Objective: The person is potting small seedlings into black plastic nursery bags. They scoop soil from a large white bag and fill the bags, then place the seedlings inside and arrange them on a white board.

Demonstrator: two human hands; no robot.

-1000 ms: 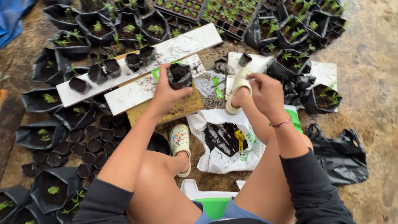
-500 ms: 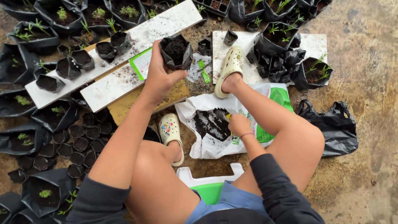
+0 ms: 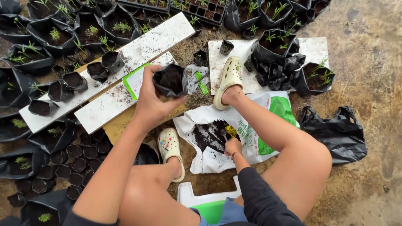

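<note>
Left hand [image 3: 150,102] grip clamped round a small black grow bag [image 3: 170,80] w/ soil, centre frame, above white planks [image 3: 121,98]. Right hand [image 3: 233,146] closed on yellow scoop [image 3: 230,131] in soil pile [image 3: 211,134], lower centre.

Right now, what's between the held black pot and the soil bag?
Head view: bare ground and a wooden board's edge separate the soil-filled black pot in the left hand from the soil bag.

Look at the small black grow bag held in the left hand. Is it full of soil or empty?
Partly filled. The black grow bag in the left hand is held upright with its mouth open, with dark soil visible inside, below the rim.
</note>
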